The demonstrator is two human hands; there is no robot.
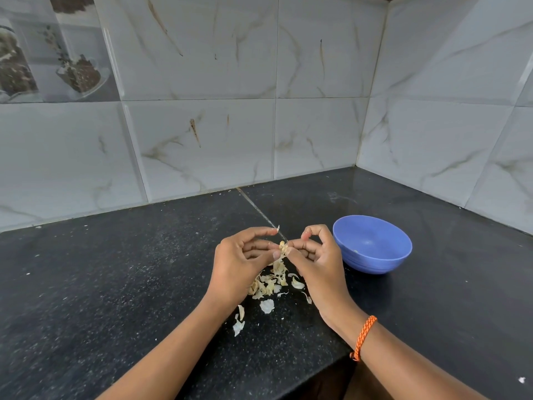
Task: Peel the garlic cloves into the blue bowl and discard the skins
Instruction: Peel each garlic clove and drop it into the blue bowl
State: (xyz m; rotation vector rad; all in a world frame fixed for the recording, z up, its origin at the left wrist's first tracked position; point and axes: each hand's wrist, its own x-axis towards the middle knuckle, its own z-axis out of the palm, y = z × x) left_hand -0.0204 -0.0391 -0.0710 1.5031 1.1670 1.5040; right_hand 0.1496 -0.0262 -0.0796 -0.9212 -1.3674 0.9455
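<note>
A small garlic clove (283, 249) with loose papery skin is pinched between the fingertips of my left hand (242, 261) and my right hand (317, 255), just above the black counter. Both hands have curled fingers meeting at the clove. A thin flake of skin (278, 228) sticks near my left index fingertip. Below the hands lies a heap of pale garlic skins (269, 282), with a few stray pieces (266, 306) closer to me. The blue bowl (372, 248) stands right of my right hand; its inside looks almost bare, with a tiny pale speck.
The black speckled counter (129, 284) runs into a corner of marbled wall tiles (317, 134). A seam (256, 207) crosses the counter behind my hands. The counter's front edge (331, 359) drops away at lower right. An orange thread band (364, 337) circles my right wrist.
</note>
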